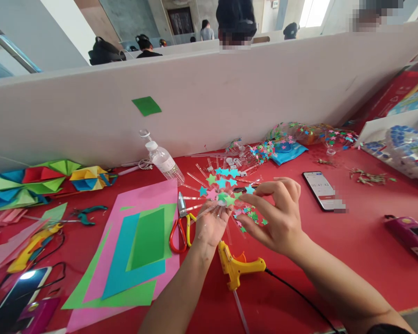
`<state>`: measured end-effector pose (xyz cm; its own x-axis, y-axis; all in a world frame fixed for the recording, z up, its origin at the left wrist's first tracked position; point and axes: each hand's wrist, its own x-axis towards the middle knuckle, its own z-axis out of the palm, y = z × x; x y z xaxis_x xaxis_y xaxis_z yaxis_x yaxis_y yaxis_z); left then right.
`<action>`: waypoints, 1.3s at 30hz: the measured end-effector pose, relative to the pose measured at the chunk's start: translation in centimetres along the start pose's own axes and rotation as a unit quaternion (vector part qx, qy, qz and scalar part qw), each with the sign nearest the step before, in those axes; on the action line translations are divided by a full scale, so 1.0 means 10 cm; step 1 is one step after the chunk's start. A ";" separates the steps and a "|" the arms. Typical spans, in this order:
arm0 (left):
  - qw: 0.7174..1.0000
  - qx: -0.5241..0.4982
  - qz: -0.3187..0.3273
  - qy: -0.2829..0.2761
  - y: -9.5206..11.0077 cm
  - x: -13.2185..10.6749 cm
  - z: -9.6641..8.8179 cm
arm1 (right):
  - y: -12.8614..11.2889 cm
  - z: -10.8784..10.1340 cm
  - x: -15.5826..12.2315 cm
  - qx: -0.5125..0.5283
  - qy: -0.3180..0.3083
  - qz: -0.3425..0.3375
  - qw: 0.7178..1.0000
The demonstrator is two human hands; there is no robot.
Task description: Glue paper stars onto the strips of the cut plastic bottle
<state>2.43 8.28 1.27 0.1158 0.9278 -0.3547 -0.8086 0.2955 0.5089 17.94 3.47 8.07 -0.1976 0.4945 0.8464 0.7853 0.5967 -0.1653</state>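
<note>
My left hand point(212, 227) is closed round the gathered ends of a bunch of clear plastic sticks point(209, 211) that fan out upward. Coloured paper stars point(226, 183) in green, blue and pink sit on the stick tips. My right hand point(276, 215) reaches in from the right, fingers pinched at a green star point(230, 200) on the bunch. Loose small stars point(251, 214) lie on the red table under the hands. A yellow glue gun point(237, 268) lies just below my hands, with a black cord running right.
Red-and-yellow scissors point(181, 229) lie left of my hand beside stacked pink, blue and green paper sheets point(136, 250). A plastic bottle point(163, 162) lies tipped behind them. A phone point(322, 188), folded paper fans point(31, 183), bags of stars point(299, 132) and a white partition point(230, 93) surround the work area.
</note>
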 end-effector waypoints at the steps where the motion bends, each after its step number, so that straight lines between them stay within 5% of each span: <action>1: 1.000 -0.008 -0.002 -0.004 0.00 0.01 0.00 | 0.00 0.00 0.00 0.005 0.009 0.000 1.000; 10: 0.999 -0.015 0.000 -0.030 0.00 0.00 0.00 | 0.01 -0.06 0.01 0.025 0.033 0.006 0.999; 20: 1.000 -0.015 0.001 -0.013 0.00 0.00 0.02 | 0.03 0.01 0.00 0.013 -0.023 -0.012 1.000; 39: 0.999 -0.032 -0.013 -0.031 -0.02 0.04 -0.06 | 0.02 0.01 0.00 0.011 0.009 -0.038 0.999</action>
<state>2.27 8.47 0.56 0.1707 0.9331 -0.3164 -0.8394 0.3059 0.4492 18.01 3.67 7.97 -0.2464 0.4357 0.8657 0.7556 0.6458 -0.1099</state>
